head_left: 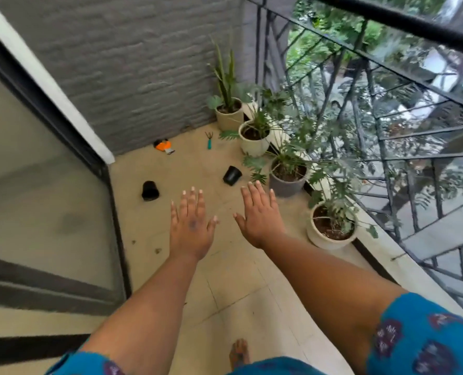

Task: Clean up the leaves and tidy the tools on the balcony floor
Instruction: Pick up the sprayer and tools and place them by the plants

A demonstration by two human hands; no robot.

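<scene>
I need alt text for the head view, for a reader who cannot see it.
Both hands, left and right, reach out open and empty over the balcony floor. Ahead lie two black pots, a hand rake and an orange tool; potted plants line the railing.

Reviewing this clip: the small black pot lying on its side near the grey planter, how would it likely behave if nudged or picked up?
The black pot lies tipped on its side, so a nudge would probably roll it in an arc across the smooth floor tiles. It looks empty and thin-walled, likely light plastic, easy for one hand. Its walls may flex under a firm squeeze.
</scene>
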